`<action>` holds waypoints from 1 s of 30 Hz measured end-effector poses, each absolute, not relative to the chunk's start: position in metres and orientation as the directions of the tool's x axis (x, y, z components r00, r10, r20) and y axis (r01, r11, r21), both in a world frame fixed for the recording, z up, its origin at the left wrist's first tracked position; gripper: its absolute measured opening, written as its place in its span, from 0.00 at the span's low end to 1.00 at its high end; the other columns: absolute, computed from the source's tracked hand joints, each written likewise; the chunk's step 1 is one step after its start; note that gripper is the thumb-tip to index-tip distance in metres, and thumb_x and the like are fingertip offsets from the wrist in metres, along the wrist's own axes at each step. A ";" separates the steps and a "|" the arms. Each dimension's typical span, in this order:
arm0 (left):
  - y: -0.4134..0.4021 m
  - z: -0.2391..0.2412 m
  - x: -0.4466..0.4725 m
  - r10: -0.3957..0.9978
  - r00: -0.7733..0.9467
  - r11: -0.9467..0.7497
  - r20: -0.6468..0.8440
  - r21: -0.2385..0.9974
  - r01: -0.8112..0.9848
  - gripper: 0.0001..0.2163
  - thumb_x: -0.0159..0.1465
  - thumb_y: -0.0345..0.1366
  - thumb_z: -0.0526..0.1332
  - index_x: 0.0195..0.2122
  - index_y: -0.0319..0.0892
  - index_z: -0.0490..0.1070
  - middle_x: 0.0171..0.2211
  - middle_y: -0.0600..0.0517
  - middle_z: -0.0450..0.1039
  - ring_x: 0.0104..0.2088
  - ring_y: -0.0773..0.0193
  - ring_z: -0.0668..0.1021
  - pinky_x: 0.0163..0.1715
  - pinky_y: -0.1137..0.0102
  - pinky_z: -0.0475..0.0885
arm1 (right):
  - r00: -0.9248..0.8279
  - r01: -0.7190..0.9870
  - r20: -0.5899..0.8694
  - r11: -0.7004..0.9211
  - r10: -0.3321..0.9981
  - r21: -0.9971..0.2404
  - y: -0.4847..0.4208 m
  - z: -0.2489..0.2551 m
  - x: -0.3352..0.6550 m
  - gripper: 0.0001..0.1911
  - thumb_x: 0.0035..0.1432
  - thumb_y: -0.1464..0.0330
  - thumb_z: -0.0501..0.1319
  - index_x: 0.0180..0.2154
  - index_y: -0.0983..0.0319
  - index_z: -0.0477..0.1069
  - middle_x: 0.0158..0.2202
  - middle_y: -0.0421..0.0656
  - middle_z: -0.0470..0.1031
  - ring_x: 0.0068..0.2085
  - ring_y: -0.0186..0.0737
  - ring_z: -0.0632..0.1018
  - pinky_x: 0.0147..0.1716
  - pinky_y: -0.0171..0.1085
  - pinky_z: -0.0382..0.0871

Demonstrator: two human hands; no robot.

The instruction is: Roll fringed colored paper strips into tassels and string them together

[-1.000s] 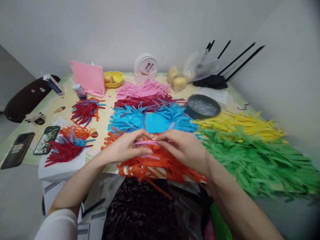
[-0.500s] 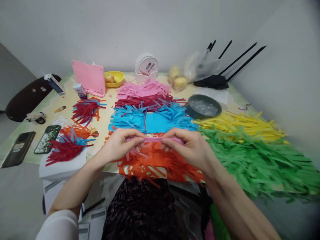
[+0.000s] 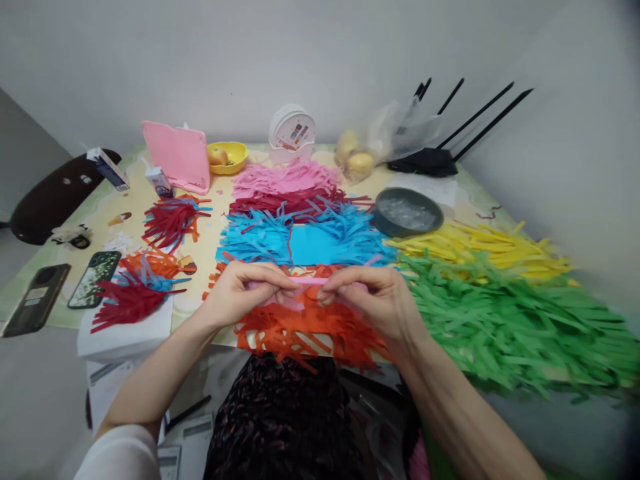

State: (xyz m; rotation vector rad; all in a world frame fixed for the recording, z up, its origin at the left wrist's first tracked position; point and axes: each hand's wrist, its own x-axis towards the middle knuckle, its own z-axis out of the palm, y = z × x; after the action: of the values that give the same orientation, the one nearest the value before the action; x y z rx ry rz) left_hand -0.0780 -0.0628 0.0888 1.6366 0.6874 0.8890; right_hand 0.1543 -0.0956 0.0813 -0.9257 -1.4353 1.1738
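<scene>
Between my hands a strip of pink tissue paper (image 3: 309,281) is stretched level, part of it hidden by my fingers. My left hand (image 3: 250,287) pinches its left end, and my right hand (image 3: 367,290) pinches the right end. Below them lies orange fringed tissue paper (image 3: 310,327), hanging over the table's front edge. Just beyond my fingers is blue fringed tissue paper (image 3: 315,243) with a plain uncut middle. Dark red fringe (image 3: 270,207) and pink fringe (image 3: 290,177) lie farther back.
Yellow fringe (image 3: 480,250) and green fringe (image 3: 520,320) cover the right side. A dark bowl (image 3: 435,217) stands behind them. On the left are two tassels (image 3: 170,220), phones (image 3: 37,300), a pink tablet case (image 3: 177,157) and a milk carton (image 3: 160,181). A black router (image 3: 425,163) sits at the back right.
My fingertips have shifted along the pink strip and sit slightly closer together. A loose pink end now shows above my right hand. The things on the table stay in place.
</scene>
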 end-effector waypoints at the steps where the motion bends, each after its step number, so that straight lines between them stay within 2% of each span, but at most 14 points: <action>1: -0.063 0.091 -0.080 0.790 0.575 -0.278 0.214 0.960 0.024 0.10 0.62 0.27 0.59 0.35 0.40 0.82 0.33 0.47 0.81 0.33 0.63 0.81 0.34 0.71 0.75 | -0.179 0.016 0.258 0.265 0.949 -0.964 -0.096 0.082 0.154 0.10 0.56 0.74 0.61 0.29 0.58 0.81 0.26 0.41 0.83 0.27 0.37 0.83 0.29 0.33 0.78; 3: -0.063 0.097 -0.084 0.724 0.654 -0.371 0.220 0.923 0.101 0.11 0.62 0.26 0.58 0.33 0.40 0.81 0.36 0.47 0.82 0.38 0.61 0.82 0.40 0.69 0.75 | -0.201 0.166 0.366 0.400 0.909 -0.901 -0.097 0.085 0.155 0.13 0.54 0.78 0.58 0.29 0.59 0.81 0.27 0.40 0.83 0.27 0.36 0.82 0.29 0.32 0.77; 5: -0.062 0.105 -0.087 0.676 0.703 -0.475 0.220 0.860 0.187 0.09 0.64 0.28 0.57 0.35 0.40 0.78 0.42 0.47 0.81 0.46 0.59 0.80 0.52 0.64 0.72 | -0.293 0.278 0.499 0.572 0.816 -0.772 -0.098 0.088 0.155 0.15 0.53 0.80 0.57 0.31 0.59 0.80 0.28 0.39 0.83 0.29 0.34 0.82 0.31 0.31 0.76; 8: -0.060 0.113 -0.087 0.650 0.720 -0.608 0.244 0.735 0.300 0.08 0.66 0.33 0.59 0.44 0.41 0.75 0.49 0.46 0.79 0.53 0.57 0.77 0.64 0.56 0.60 | -0.432 0.287 0.617 0.749 0.658 -0.597 -0.099 0.090 0.156 0.16 0.55 0.81 0.56 0.36 0.60 0.79 0.31 0.41 0.83 0.33 0.33 0.82 0.37 0.31 0.76; 10: -0.059 0.112 -0.084 0.608 0.762 -0.660 0.225 0.677 0.326 0.08 0.68 0.36 0.59 0.45 0.43 0.75 0.46 0.48 0.81 0.49 0.60 0.80 0.66 0.56 0.57 | -0.490 0.298 0.625 0.790 0.608 -0.536 -0.099 0.090 0.156 0.16 0.56 0.81 0.56 0.37 0.61 0.79 0.33 0.43 0.83 0.35 0.33 0.82 0.39 0.31 0.76; 13: -0.056 0.106 -0.080 0.570 0.796 -0.706 0.204 0.618 0.347 0.08 0.70 0.36 0.58 0.42 0.43 0.77 0.37 0.51 0.82 0.39 0.65 0.81 0.61 0.60 0.63 | -0.548 0.331 0.581 0.794 0.602 -0.510 -0.100 0.089 0.159 0.16 0.57 0.81 0.56 0.40 0.61 0.78 0.36 0.43 0.83 0.37 0.34 0.82 0.41 0.31 0.76; 16: -0.055 0.099 -0.081 0.569 0.773 -0.790 0.281 0.447 0.420 0.09 0.70 0.35 0.56 0.41 0.41 0.76 0.35 0.50 0.81 0.37 0.64 0.80 0.55 0.61 0.68 | -0.587 0.367 0.447 0.714 0.675 -0.596 -0.098 0.094 0.165 0.17 0.60 0.76 0.58 0.49 0.59 0.76 0.45 0.45 0.82 0.45 0.37 0.82 0.47 0.35 0.75; 19: -0.058 0.093 -0.082 0.447 0.771 -0.887 0.454 0.114 0.447 0.09 0.71 0.32 0.55 0.42 0.42 0.75 0.35 0.51 0.81 0.40 0.63 0.79 0.60 0.53 0.64 | -0.521 0.412 0.227 0.476 0.823 -0.777 -0.090 0.100 0.166 0.18 0.63 0.65 0.61 0.54 0.59 0.74 0.52 0.46 0.79 0.52 0.44 0.79 0.52 0.40 0.73; 20: -0.060 0.092 -0.082 0.381 0.770 -0.900 0.512 0.012 0.437 0.09 0.70 0.31 0.55 0.44 0.42 0.75 0.36 0.51 0.81 0.42 0.62 0.79 0.61 0.52 0.62 | -0.508 0.392 0.145 0.378 0.849 -0.839 -0.087 0.101 0.164 0.18 0.63 0.62 0.61 0.53 0.59 0.75 0.52 0.46 0.80 0.52 0.45 0.80 0.51 0.41 0.73; 22: -0.062 0.088 -0.082 0.258 0.750 -0.903 0.609 -0.123 0.411 0.09 0.70 0.30 0.56 0.47 0.44 0.74 0.39 0.52 0.82 0.45 0.63 0.79 0.63 0.52 0.61 | -0.540 0.298 0.005 0.197 0.842 -0.934 -0.081 0.099 0.158 0.16 0.63 0.58 0.60 0.46 0.61 0.78 0.44 0.45 0.83 0.44 0.43 0.82 0.45 0.39 0.75; 24: -0.063 0.084 -0.083 0.191 0.713 -0.898 0.675 -0.173 0.404 0.11 0.69 0.29 0.57 0.49 0.44 0.74 0.41 0.52 0.81 0.46 0.64 0.79 0.63 0.53 0.61 | -0.586 0.205 -0.076 0.057 0.807 -0.977 -0.079 0.095 0.149 0.18 0.61 0.54 0.61 0.38 0.62 0.78 0.33 0.43 0.82 0.34 0.39 0.81 0.36 0.36 0.74; 26: -0.063 0.080 -0.084 0.195 0.683 -0.892 0.704 -0.163 0.423 0.12 0.69 0.29 0.58 0.51 0.46 0.73 0.41 0.53 0.81 0.46 0.64 0.78 0.64 0.54 0.60 | -0.569 0.146 -0.096 -0.015 0.817 -0.989 -0.080 0.090 0.142 0.20 0.59 0.52 0.63 0.34 0.63 0.76 0.26 0.41 0.79 0.28 0.34 0.76 0.31 0.34 0.70; 28: -0.061 0.078 -0.085 0.263 0.663 -0.885 0.700 -0.098 0.455 0.12 0.68 0.30 0.59 0.52 0.46 0.73 0.39 0.53 0.81 0.44 0.64 0.78 0.63 0.54 0.60 | -0.522 0.137 -0.081 -0.010 0.849 -0.990 -0.083 0.088 0.138 0.19 0.57 0.52 0.65 0.32 0.63 0.75 0.25 0.39 0.76 0.27 0.33 0.74 0.29 0.32 0.67; 30: -0.059 0.079 -0.086 0.365 0.674 -0.891 0.642 0.031 0.453 0.11 0.68 0.34 0.60 0.52 0.44 0.73 0.38 0.51 0.80 0.43 0.62 0.77 0.60 0.55 0.62 | -0.483 0.189 -0.056 0.041 0.874 -0.981 -0.086 0.090 0.137 0.18 0.58 0.54 0.65 0.31 0.63 0.75 0.26 0.40 0.75 0.28 0.33 0.73 0.29 0.32 0.65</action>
State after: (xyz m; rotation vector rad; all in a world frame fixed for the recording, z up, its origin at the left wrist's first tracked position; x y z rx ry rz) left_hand -0.0862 -0.0591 0.0792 2.9928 0.7347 1.1014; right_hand 0.1367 -0.0859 0.0897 -1.0755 -1.7304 1.4844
